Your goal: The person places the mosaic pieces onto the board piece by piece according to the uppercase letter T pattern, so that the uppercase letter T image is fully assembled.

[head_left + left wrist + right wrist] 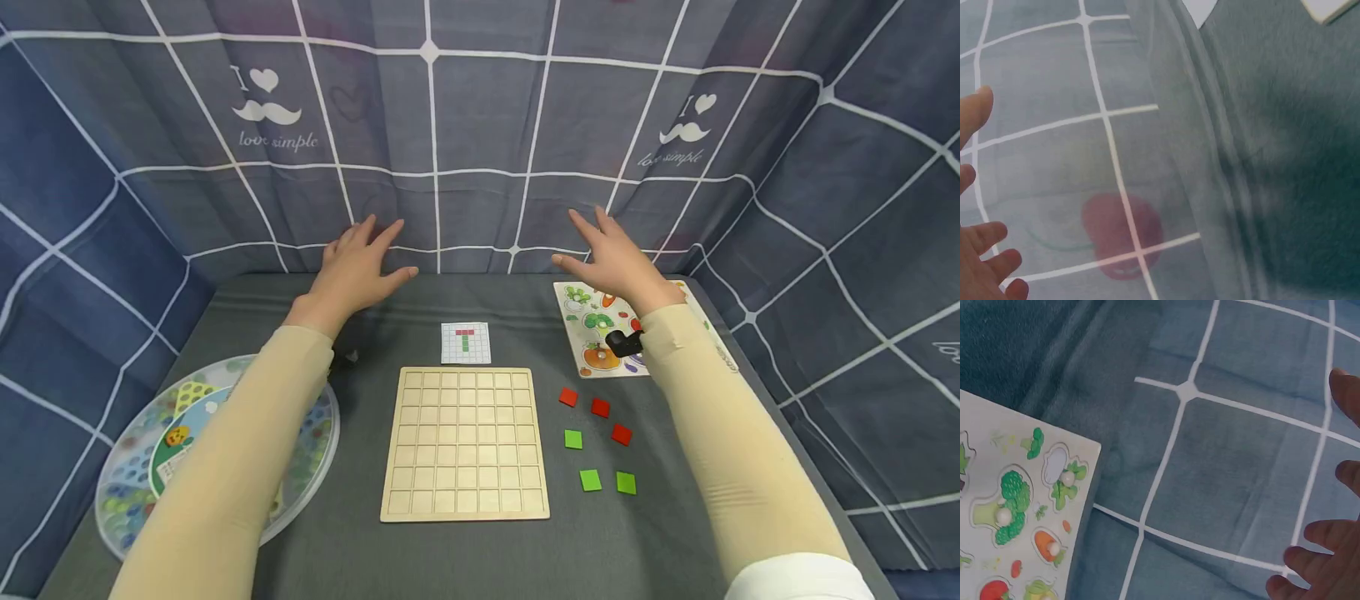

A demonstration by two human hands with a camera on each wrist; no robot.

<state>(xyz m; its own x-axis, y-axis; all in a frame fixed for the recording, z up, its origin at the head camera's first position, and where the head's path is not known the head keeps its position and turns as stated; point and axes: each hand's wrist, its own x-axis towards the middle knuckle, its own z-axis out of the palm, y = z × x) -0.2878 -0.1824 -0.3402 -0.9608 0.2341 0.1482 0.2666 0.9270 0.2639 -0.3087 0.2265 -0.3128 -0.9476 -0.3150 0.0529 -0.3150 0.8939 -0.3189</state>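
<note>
My left hand (351,271) is held out near the back of the table, fingers spread and nothing in them. On the other side my right hand (617,262) reaches out the same way, over the far end of a vegetable puzzle board (592,354). Between the arms lies a square wooden grid board (465,443) with bare cells. Just behind it is a small pattern card (465,343) with a red and green T shape. To the grid board's right lie several loose square tiles, among them a red tile (600,407) and a green tile (590,480).
A large round tray (330,433) with a clear cover stands at the left, partly hidden by my left sleeve. On it is a round picture disc (183,429). A blue checked curtain (480,117) hangs behind the grey table (465,562) and along both sides.
</note>
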